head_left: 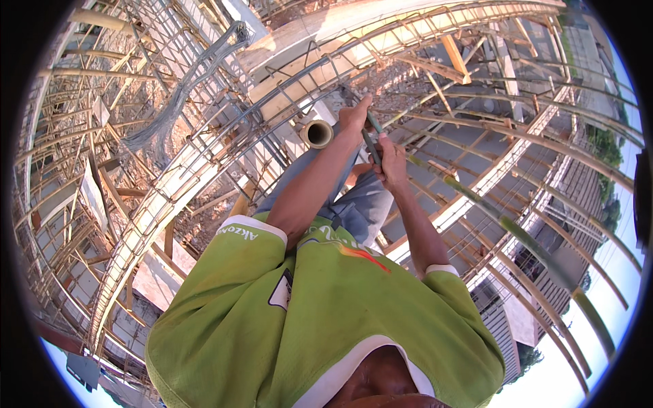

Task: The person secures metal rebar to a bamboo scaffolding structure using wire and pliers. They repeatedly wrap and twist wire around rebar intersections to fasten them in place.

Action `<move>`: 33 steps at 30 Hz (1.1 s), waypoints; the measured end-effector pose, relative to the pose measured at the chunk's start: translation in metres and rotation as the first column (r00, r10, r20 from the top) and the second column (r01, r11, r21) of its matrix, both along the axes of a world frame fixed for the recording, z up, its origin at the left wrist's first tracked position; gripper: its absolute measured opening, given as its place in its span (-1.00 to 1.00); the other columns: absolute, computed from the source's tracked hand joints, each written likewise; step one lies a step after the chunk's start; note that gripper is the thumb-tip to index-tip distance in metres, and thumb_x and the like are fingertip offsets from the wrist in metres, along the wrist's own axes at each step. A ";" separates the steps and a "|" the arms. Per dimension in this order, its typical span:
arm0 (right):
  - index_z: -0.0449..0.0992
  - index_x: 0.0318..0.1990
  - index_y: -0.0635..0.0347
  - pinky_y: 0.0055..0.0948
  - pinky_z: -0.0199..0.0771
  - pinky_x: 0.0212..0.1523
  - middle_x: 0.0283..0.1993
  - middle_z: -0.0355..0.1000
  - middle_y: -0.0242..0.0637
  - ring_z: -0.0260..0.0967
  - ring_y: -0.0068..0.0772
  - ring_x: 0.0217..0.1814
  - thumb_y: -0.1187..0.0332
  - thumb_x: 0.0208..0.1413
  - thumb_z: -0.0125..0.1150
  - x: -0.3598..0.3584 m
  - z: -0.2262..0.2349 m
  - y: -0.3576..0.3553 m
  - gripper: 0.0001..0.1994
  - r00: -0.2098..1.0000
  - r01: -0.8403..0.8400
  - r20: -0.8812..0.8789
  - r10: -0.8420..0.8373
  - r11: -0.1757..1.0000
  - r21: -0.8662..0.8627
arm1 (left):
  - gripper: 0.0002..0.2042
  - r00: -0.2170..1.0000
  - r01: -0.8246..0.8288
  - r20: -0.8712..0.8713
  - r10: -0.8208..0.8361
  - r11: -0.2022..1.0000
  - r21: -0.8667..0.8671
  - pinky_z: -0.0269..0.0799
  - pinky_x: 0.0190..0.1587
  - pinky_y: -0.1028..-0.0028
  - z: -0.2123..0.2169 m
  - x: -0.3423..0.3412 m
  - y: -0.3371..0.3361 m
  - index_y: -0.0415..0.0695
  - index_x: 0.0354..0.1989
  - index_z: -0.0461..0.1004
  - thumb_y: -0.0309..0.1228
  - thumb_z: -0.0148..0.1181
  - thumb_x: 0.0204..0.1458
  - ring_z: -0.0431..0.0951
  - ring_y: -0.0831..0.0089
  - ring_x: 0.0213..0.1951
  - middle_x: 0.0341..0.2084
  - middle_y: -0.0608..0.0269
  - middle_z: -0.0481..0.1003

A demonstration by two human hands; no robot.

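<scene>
Both of my arms reach forward from a green shirt, over my grey-blue trousers [364, 200]. My left hand [353, 117] is closed at the far end of a dark green rod-like tool [372, 144]; the fingers hide part of that end. Lower on the same rod, to the right, my right hand [392, 162] is wrapped round it with the thumb along its side. The rod slants between the two hands. Just beyond my left hand runs a long rebar cage [320, 76]. I cannot make out whether the rod's far end touches it.
The open end of a tan, round pole [317, 134] points up beside my left forearm. A bundle of grey tie wire [180, 95] drapes over bars at the left. Long bamboo poles [544, 255] cross at the right. Boards [279, 102] line the cage, with drops below.
</scene>
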State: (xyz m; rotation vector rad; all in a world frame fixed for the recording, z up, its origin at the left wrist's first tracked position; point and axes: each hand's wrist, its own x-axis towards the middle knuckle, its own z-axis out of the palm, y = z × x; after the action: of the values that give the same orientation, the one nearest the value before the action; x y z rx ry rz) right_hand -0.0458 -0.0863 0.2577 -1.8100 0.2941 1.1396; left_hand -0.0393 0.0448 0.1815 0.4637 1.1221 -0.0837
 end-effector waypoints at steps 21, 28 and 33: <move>0.40 0.03 0.40 -0.07 0.40 -0.02 -0.07 0.40 0.10 0.39 0.09 -0.05 0.05 0.20 0.01 -0.040 0.030 0.028 -0.49 0.449 -0.167 0.653 0.610 0.775 -0.610 | -0.80 0.923 0.230 0.364 -0.124 0.937 -0.263 0.49 -0.31 0.29 -0.104 0.016 0.052 -0.18 -0.48 0.29 -0.35 -0.18 0.09 0.43 0.25 -0.45 -0.57 0.17 0.38; 0.52 -0.20 0.37 -0.11 0.51 -0.21 -0.27 0.51 0.08 0.54 -0.05 -0.21 0.05 0.32 -0.19 -0.028 -0.030 0.015 -0.50 0.768 -0.128 0.586 0.257 0.959 -0.254 | -0.58 0.916 0.375 0.128 -0.381 0.924 0.072 0.50 -0.28 0.22 -0.075 0.000 0.031 -0.18 -0.41 0.36 0.01 -0.02 0.16 0.48 0.24 -0.39 -0.48 0.14 0.44; 0.52 -0.22 0.01 -0.63 0.20 -0.89 -0.40 0.55 -0.26 0.57 -0.25 -0.49 0.10 0.33 -0.20 -0.025 -0.083 0.016 -0.66 0.666 0.706 -0.695 -0.270 0.528 0.472 | -0.52 0.946 0.138 0.288 -0.151 0.988 0.068 0.49 -0.34 0.25 -0.047 -0.009 0.029 -0.15 -0.48 0.35 0.09 -0.03 0.14 0.44 0.31 -0.44 -0.56 0.21 0.38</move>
State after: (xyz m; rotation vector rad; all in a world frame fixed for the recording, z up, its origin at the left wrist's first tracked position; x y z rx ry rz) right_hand -0.0710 -0.0700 0.1743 -0.5672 0.5860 1.0834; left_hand -0.0482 0.0736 0.1340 0.5804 0.7993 -0.1133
